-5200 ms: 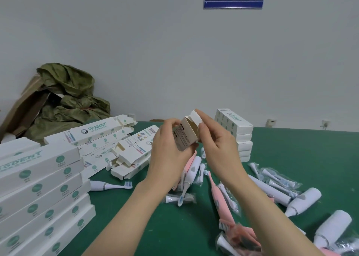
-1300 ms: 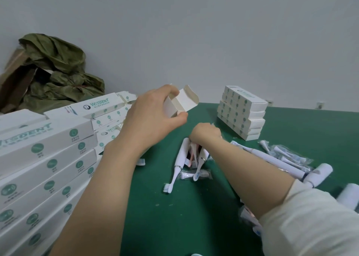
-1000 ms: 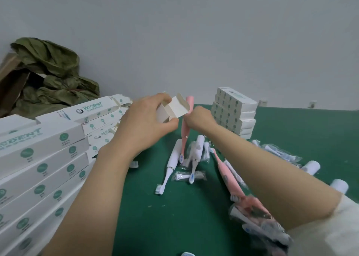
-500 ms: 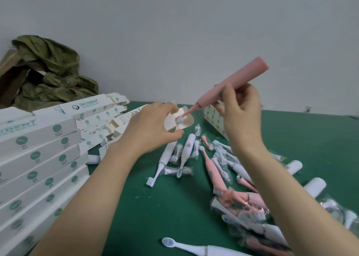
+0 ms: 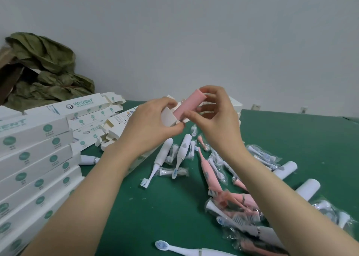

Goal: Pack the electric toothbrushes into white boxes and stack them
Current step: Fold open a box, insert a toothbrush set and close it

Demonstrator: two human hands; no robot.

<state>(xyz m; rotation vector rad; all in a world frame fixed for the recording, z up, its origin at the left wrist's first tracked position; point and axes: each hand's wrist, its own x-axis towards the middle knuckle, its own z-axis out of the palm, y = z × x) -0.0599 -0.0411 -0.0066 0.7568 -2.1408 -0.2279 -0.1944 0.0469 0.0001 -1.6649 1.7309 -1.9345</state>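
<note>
1. The left hand [image 5: 153, 128] grips the open white box [image 5: 168, 117] above the counter [image 5: 155, 207].
2. The right hand [image 5: 215, 118] pinches the pink toothbrush [image 5: 188, 106], which is partly inside the box.
3. Best approach: line it up with the box, slide gently, and mind the flaps.

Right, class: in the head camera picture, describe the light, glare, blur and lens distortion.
Head view: soft, even light, no hard shadows on the green table. Head view: faint sheen on the plastic bags. Head view: the pink toothbrush and open box are sharp; the stacked boxes at the left edge look stretched and soft.
</note>
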